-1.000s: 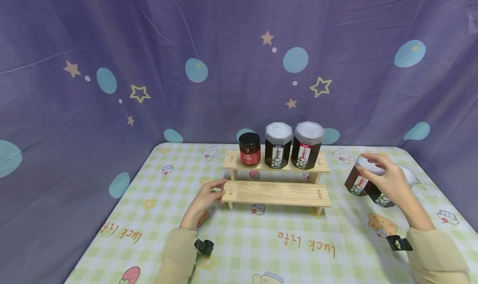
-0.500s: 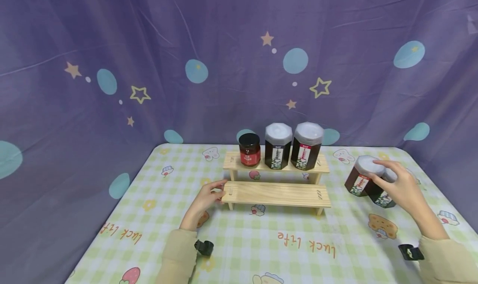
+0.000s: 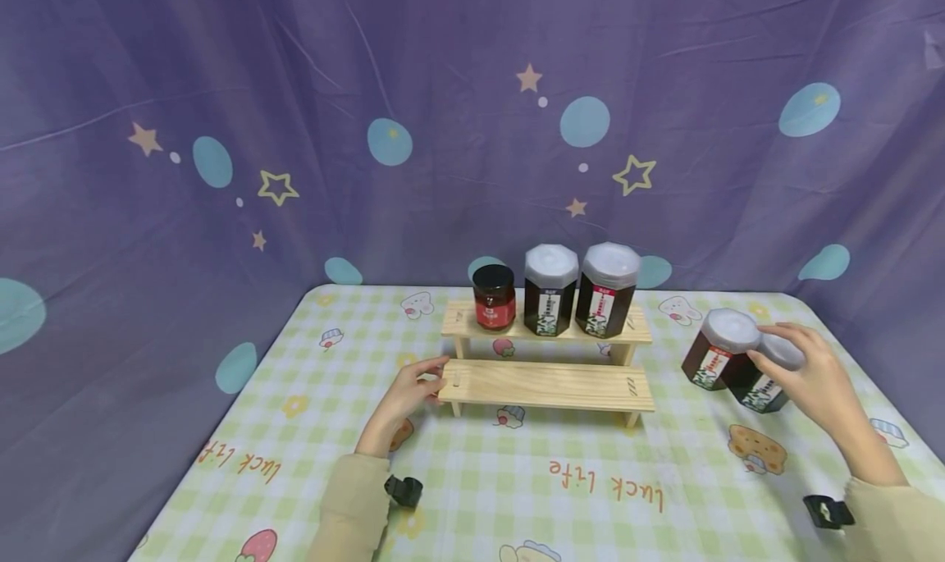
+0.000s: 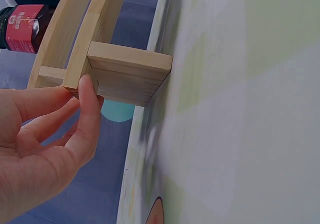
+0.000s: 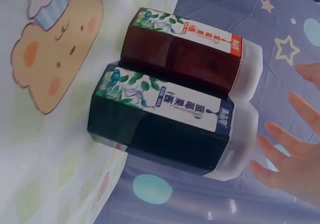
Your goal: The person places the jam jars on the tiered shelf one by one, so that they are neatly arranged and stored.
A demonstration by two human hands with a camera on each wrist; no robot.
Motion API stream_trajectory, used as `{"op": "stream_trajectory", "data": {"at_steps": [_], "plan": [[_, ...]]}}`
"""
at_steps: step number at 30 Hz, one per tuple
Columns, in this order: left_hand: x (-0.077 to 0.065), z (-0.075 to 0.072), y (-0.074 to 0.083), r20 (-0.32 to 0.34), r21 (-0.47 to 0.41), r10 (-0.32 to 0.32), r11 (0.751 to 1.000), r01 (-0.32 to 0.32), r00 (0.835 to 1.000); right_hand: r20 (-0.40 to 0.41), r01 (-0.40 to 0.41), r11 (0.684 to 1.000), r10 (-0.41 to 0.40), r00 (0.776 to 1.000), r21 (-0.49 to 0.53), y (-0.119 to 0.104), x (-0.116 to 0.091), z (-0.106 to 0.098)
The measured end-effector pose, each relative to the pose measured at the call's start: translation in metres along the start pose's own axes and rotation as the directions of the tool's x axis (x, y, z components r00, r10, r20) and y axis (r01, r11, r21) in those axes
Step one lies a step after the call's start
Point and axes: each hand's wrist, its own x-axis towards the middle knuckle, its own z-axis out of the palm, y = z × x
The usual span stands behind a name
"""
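Observation:
My left hand [image 3: 404,394] pinches the left end of the lower board of a two-step wooden shelf [image 3: 546,383]; the left wrist view shows thumb and fingertips at the board's corner. My right hand [image 3: 821,381] hovers beside the lid of a dark hexagonal jar [image 5: 165,121] with a blue-and-white label. Its fingers are spread and apart from the lid in the right wrist view. Touching that jar stands a dark red hexagonal jar [image 5: 180,52] with a red-and-white label. Both jars are upright on the table, with frosted white lids.
On the upper step stand a small black-lidded jar [image 3: 494,299] with a red label and two hexagonal jars, one in the middle [image 3: 550,291] and one at right [image 3: 607,290]. A checked cloth [image 3: 517,472] covers the table. A purple curtain [image 3: 458,70] hangs behind.
My right hand has moved right and slightly nearer, from over the red-labelled jar to beside the blue-labelled one. The left hand and the shelf have stayed in place.

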Motion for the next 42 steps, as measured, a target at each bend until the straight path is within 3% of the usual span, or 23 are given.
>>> {"op": "stream_trajectory", "data": {"at_steps": [12, 24, 42], "plan": [[-0.001, 0.0, 0.001, -0.005, -0.009, -0.011, 1.0, 0.011, 1.0, 0.0, -0.02, 1.0, 0.02, 1.0, 0.002, 0.011, -0.005, -0.004], [0.017, -0.001, -0.028, -0.026, -0.012, -0.011, 1.0, 0.011, 1.0, 0.005, -0.075, 0.997, 0.075, 0.997, -0.019, 0.022, -0.008, -0.005], [0.016, 0.0, -0.026, -0.033, -0.019, -0.007, 1.0, 0.007, 0.999, 0.012, -0.118, 0.993, 0.118, 0.993, -0.012, 0.038, -0.011, -0.001]]}}
